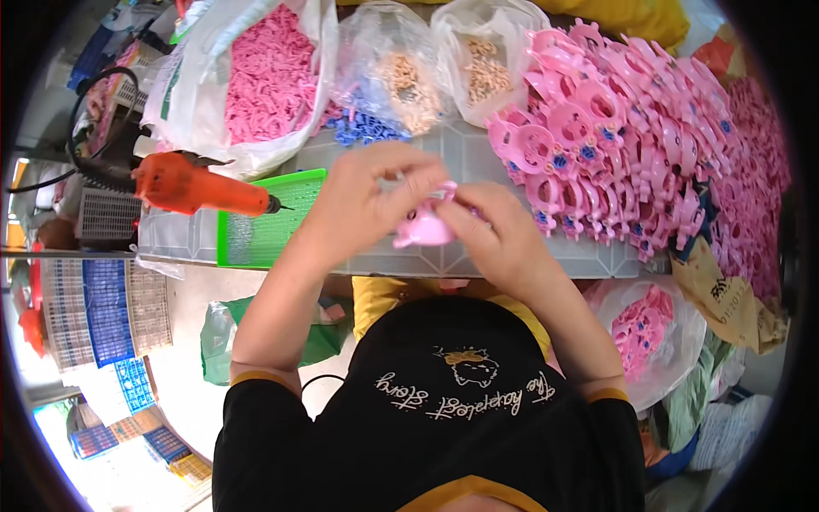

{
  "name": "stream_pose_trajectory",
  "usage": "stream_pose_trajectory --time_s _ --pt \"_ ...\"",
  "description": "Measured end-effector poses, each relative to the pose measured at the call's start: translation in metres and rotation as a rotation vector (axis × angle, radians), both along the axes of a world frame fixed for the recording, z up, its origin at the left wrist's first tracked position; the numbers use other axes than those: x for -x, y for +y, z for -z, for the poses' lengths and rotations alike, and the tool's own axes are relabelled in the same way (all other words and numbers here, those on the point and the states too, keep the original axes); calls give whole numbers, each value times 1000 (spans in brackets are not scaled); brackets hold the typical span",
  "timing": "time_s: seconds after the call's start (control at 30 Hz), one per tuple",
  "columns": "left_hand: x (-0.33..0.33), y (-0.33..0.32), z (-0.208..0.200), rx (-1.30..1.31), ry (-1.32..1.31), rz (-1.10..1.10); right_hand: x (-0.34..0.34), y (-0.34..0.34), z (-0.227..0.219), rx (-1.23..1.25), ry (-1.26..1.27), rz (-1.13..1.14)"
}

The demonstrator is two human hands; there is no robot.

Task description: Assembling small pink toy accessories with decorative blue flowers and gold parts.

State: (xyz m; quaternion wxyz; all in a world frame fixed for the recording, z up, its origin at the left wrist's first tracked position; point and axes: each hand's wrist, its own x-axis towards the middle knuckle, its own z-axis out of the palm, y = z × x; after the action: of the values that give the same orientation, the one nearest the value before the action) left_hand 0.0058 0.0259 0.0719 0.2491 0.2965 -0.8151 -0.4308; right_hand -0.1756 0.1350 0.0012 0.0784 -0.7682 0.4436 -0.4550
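Note:
Over the near edge of the grey table, a small pink plastic toy part (pixel 425 229) with a rounded body and a small loop at its top is between my hands. My right hand (pixel 503 235) pinches it from the right, thumb and fingers closed. My left hand (pixel 371 196) has its fingers bent and closed at the part's top; whether they grip the loop or a smaller piece is hidden. To the right lies a large heap of similar pink toy parts (pixel 589 119), stacked in rows, some with blue pieces fitted.
An orange electric screwdriver (pixel 196 186) hangs at the left over a green tray of small screws (pixel 281 213). Along the back are bags of pink pieces (pixel 271 77) and peach pieces (pixel 486 72), beside loose blue pieces (pixel 367 128). Another bag of pink parts (pixel 644 333) sits below right.

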Motion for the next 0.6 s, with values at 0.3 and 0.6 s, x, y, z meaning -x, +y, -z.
stream_pose_trajectory --time_s 0.3,0.6 --pt "-77 -153 85 654 -686 -863 -23 12 33 -757 -1090 -153" --pt "-68 -194 85 309 -948 -894 -13 19 30 -784 -1173 -125"
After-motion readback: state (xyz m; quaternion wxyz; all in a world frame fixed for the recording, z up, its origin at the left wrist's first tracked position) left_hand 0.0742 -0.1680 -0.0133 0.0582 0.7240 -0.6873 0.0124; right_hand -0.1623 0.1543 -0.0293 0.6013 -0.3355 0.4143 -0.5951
